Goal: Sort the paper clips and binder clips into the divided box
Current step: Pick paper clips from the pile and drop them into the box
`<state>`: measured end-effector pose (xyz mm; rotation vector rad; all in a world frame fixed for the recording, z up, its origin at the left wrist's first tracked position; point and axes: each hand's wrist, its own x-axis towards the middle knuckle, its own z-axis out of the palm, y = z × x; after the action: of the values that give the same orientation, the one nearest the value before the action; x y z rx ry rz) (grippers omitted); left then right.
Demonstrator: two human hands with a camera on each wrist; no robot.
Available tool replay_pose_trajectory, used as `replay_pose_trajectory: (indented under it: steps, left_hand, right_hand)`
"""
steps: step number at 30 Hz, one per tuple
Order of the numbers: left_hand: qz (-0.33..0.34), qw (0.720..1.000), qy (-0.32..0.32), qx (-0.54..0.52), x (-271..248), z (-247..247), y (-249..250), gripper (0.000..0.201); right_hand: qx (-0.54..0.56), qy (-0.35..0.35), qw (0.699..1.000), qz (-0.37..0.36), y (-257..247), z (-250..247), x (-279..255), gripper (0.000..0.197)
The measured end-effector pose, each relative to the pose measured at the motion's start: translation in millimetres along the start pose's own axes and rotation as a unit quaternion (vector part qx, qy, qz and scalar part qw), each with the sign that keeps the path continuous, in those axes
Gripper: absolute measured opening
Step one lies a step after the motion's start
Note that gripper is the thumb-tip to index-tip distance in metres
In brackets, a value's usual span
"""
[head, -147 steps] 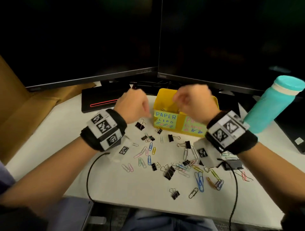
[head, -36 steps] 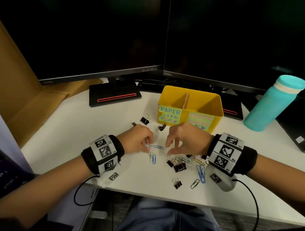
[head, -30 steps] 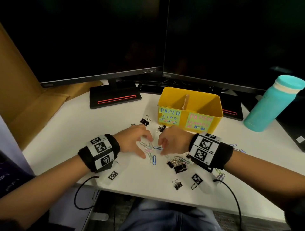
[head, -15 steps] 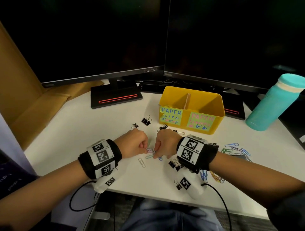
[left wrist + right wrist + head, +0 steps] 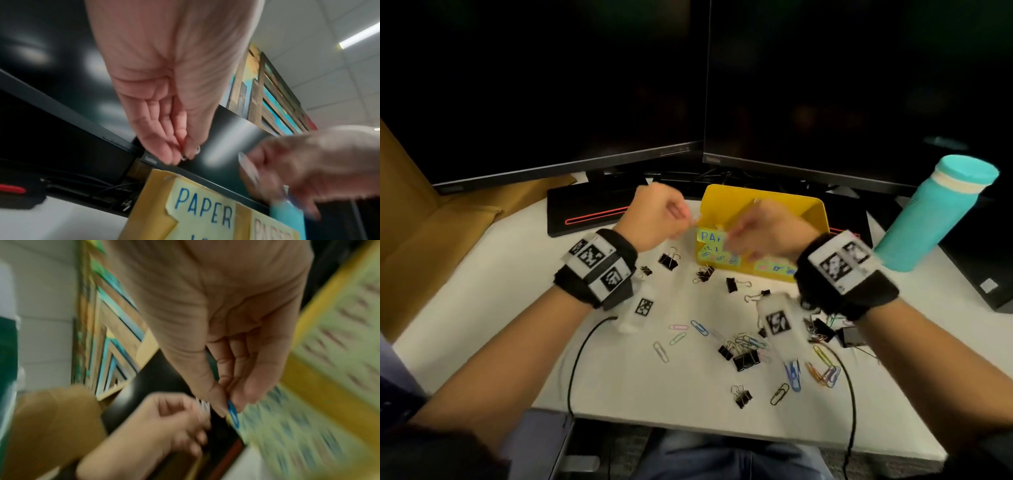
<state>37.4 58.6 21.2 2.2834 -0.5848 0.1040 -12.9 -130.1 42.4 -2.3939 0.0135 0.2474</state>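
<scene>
Left hand (image 5: 657,219) pinches a blurred clip (type unclear); right hand (image 5: 236,340) pinches a blue paper clip (image 5: 233,414).

This was an office workstation. Two dark flat monitors (image 5: 852,89) stood side by side at the back of a white tabletop (image 5: 493,274), each on a black base with a red stripe (image 5: 589,216). Stationery lay scattered across the tabletop: coloured paper clips (image 5: 700,328) and black binder clips (image 5: 745,360), with a yellow divided box (image 5: 811,212) carrying handwritten labels. A teal drink bottle (image 5: 935,212) stood to the right. The left wrist view showed ceiling tiles (image 5: 339,68) and a strip light (image 5: 359,37) overhead.
</scene>
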Motion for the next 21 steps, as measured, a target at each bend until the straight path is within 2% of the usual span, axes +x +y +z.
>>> replay_pose_trajectory:
  steps: [2, 3, 6, 8, 9, 10, 11, 13, 14, 16, 19, 21]
  left_hand:
    - [-0.013, 1.000, 0.022, -0.017, 18.1, 10.6, 5.5, 0.016]
    - [-0.019, 1.000, 0.016, -0.018, 24.5, 15.7, 8.5, 0.020]
    - [0.000, 0.999, 0.024, 0.024, 25.7, 18.9, 11.9, 0.039]
    - [0.046, 0.997, 0.040, 0.044, 8.8, 8.2, 10.6, 0.041]
    - [0.057, 0.997, 0.010, 0.055, -4.1, 2.6, 7.0, 0.040]
    - [0.051, 0.995, -0.054, 0.071, -17.9, -1.6, 1.5, 0.041]
    - [0.021, 0.985, -0.142, 0.095, -33.0, -4.1, -3.9, 0.043]
    - [-0.056, 0.940, -0.297, 0.156, -57.8, -3.1, -16.4, 0.051]
    - [-0.080, 0.921, -0.339, 0.175, -67.1, 0.1, -22.2, 0.055]
    - [-0.089, 0.913, -0.357, 0.174, -79.4, 8.3, -27.3, 0.060]
    - [-0.066, 0.935, -0.320, 0.140, -85.5, 19.3, -25.3, 0.058]
    - [-0.064, 0.947, -0.295, 0.110, -85.0, 25.2, -22.0, 0.051]
  right_hand:
    - [0.034, 0.147, 0.989, -0.001, -3.3, -26.0, 15.2, 0.007]
    - [0.031, 0.191, 0.981, 0.001, -4.6, -31.4, 23.8, 0.007]
    - [-0.077, 0.216, 0.973, 0.009, -3.4, -25.4, 35.1, 0.014]
    - [-0.144, 0.237, 0.958, -0.066, -0.6, -14.4, 22.1, 0.008]
    - [-0.166, 0.201, 0.958, -0.123, 1.4, -7.2, 10.7, 0.005]
    - [-0.188, 0.132, 0.958, -0.172, 6.3, 1.3, -0.1, 0.006]
    - [-0.208, 0.046, 0.959, -0.190, 11.2, 11.8, -10.9, 0.006]
    - [-0.224, -0.089, 0.958, -0.156, 19.6, 33.1, -24.1, 0.015]
    - [-0.229, -0.128, 0.956, -0.130, 25.1, 42.5, -24.5, 0.022]
    - [-0.237, -0.171, 0.952, -0.089, 31.3, 56.6, -21.3, 0.028]
    - [-0.199, -0.189, 0.959, -0.069, 29.6, 68.0, -14.5, 0.019]
    - [-0.186, -0.172, 0.964, -0.082, 26.7, 70.2, -11.1, 0.011]
